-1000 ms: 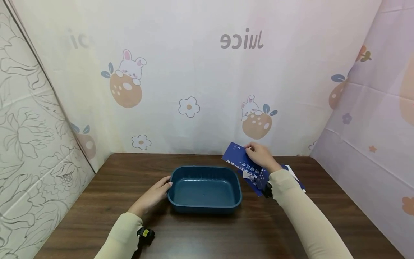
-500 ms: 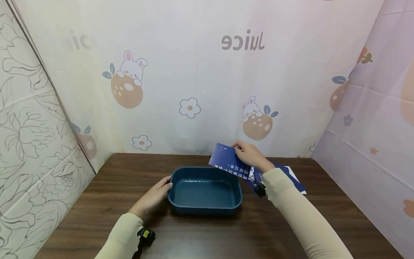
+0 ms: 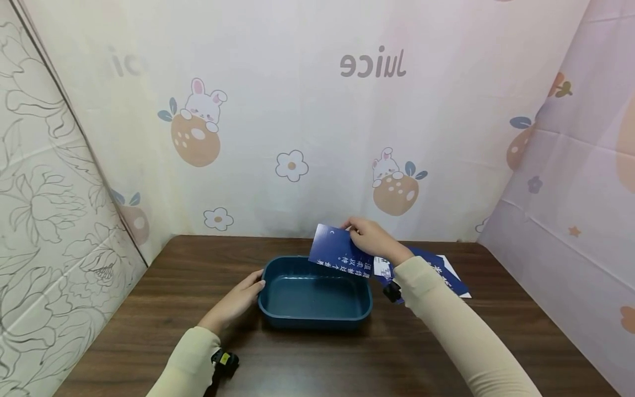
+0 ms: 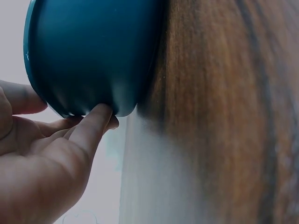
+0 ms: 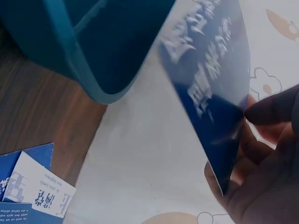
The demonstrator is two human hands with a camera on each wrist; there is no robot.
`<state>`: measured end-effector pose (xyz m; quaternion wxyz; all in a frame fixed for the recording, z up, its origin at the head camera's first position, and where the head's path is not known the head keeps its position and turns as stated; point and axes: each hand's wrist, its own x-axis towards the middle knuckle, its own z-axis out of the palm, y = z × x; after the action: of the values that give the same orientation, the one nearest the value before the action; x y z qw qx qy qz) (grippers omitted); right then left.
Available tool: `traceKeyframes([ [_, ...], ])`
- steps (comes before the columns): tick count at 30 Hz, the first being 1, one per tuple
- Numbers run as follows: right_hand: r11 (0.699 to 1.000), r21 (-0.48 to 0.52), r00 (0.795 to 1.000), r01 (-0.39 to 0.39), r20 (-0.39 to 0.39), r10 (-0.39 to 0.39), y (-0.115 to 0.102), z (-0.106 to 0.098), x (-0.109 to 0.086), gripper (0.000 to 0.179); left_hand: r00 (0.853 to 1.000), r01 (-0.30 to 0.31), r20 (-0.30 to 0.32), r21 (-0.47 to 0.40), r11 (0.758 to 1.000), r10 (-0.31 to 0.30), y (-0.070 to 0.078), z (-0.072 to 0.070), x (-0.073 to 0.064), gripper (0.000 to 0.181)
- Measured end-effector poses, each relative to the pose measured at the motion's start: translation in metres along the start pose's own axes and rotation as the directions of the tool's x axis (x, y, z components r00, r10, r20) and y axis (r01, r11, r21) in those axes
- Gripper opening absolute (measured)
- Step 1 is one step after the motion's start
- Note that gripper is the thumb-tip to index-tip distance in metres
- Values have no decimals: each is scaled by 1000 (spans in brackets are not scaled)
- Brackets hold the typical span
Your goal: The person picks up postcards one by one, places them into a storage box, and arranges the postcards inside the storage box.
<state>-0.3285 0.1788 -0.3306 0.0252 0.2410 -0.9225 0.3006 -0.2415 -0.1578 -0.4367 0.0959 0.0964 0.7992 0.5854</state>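
My left hand (image 3: 237, 299) rests against the left end of a dark teal rectangular plastic basin (image 3: 313, 318). In the left wrist view its fairly straight fingers (image 4: 91, 128) touch the outer wall near the rim. My right hand (image 3: 373, 237) pinches a dark blue printed card (image 3: 337, 249) with white characters by its upper edge. The card is raised and tilted, overlapping the basin's back right rim in the head view. In the right wrist view the thumb lies on the card's printed face and the other fingers are behind it.
Several more blue and white cards (image 3: 441, 271) lie overlapping on the brown wooden table (image 3: 317, 364), right of the basin and partly hidden by the right forearm. A white card (image 5: 42, 186) shows among them. Patterned curtains (image 3: 297, 110) hang behind and at both sides.
My right hand has carried the blue card leftward from above the card pile to the basin's back right rim. My left hand and the basin have stayed in place.
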Motion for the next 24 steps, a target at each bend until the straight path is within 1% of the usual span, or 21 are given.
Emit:
traceKeyframes([
  [4, 1000, 28, 998, -1, 65, -1, -4, 1, 1, 32, 1000, -10, 5, 4, 1000, 10, 0, -1, 0, 50],
  [7, 999, 32, 992, 18, 128, -21, -9, 1, 3, 33, 1000, -9, 5, 4, 1000, 9, 1, -2, 0, 50],
  [9, 999, 20, 984, 40, 176, -42, -12, 2, 5, 34, 1000, -4, 0, -2, 1000, 4, 1, -1, 0, 50],
  [13, 998, 12, 960, 70, 272, -70, -18, 9, 10, 33, 1000, -18, 21, -11, 1000, 18, 1, -1, -1, 50],
  [18, 998, 43, 935, 48, 349, -60, -23, 21, 16, 31, 999, -37, 34, -21, 999, 38, 1, -2, -2, 51],
  [24, 999, 52, 916, 16, 399, -35, -29, 30, 21, 34, 1000, -14, 4, -23, 1000, 14, 0, 0, 0, 49],
])
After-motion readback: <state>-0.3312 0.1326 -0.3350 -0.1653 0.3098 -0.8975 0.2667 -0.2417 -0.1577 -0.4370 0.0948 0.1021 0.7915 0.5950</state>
